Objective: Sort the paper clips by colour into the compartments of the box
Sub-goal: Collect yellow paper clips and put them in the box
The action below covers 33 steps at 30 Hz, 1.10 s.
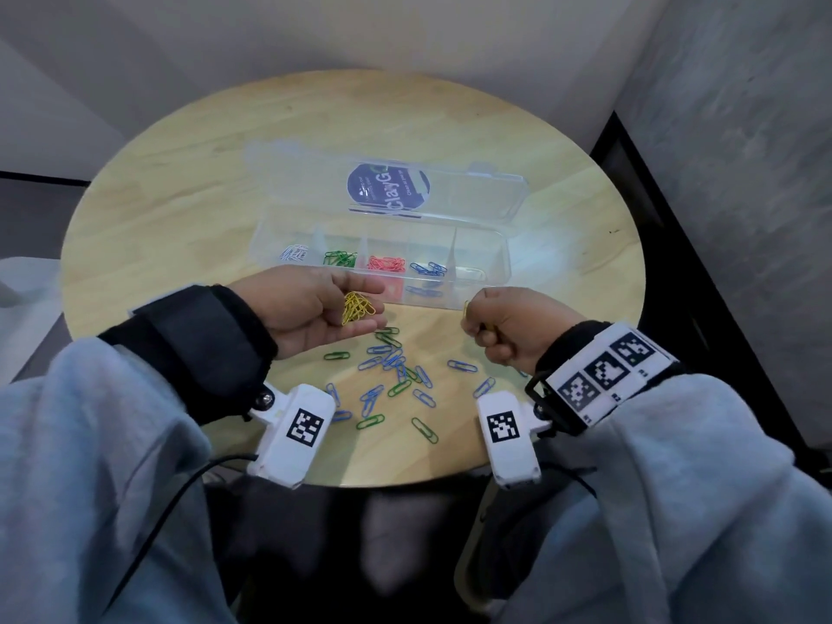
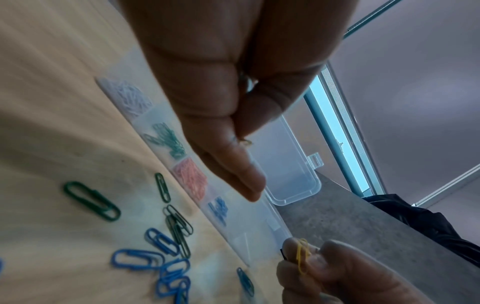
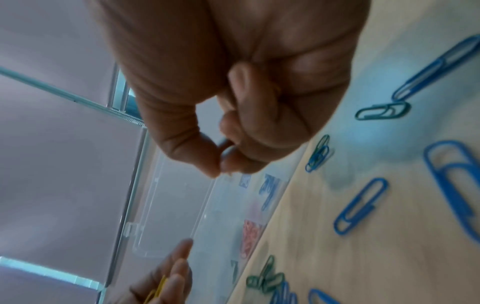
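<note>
The clear compartment box (image 1: 505, 258) lies open mid-table, its lid (image 1: 477, 195) flat behind it. From left its compartments hold white clips (image 1: 293, 253), green clips (image 1: 340, 258), pink clips (image 1: 386, 263) and blue clips (image 1: 427, 268); a faint yellow clip (image 1: 475, 273) lies in the one after. My left hand (image 1: 378, 306) hovers palm-up before the box, cupping several yellow clips (image 1: 355, 308). My right hand (image 1: 472, 322) is curled near the box's front right and pinches a yellow clip (image 2: 302, 259). Loose blue and green clips (image 1: 387, 367) lie between my wrists.
The round wooden table (image 1: 180, 195) ends close to my body. Grey walls stand behind it and a dark strip (image 1: 675, 263) runs along the right. Bare wood (image 1: 157, 227) shows left of the box.
</note>
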### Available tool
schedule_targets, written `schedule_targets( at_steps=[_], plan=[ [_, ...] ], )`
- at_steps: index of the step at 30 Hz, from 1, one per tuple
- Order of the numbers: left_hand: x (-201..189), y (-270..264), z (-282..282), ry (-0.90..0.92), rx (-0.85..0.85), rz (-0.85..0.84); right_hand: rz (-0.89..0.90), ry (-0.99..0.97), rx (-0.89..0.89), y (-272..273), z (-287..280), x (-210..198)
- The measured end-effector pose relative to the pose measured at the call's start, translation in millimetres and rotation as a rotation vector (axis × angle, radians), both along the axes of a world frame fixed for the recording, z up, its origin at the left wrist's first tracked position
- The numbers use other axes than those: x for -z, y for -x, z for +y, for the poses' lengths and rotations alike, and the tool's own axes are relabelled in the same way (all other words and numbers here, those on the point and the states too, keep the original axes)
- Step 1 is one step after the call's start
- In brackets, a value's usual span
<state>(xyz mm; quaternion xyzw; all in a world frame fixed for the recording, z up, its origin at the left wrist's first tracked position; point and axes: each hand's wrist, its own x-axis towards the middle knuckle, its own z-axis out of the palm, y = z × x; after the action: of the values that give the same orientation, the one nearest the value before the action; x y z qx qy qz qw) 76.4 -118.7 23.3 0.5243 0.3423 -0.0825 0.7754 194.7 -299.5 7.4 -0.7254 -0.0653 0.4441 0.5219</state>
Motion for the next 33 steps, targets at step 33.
schedule_targets(
  at_steps=[33],
  plan=[
    [2.1,-4.6,-10.3,0.001,0.1,0.011,-0.056,-0.078,0.191,-16.9,-0.1,-27.7]
  ],
)
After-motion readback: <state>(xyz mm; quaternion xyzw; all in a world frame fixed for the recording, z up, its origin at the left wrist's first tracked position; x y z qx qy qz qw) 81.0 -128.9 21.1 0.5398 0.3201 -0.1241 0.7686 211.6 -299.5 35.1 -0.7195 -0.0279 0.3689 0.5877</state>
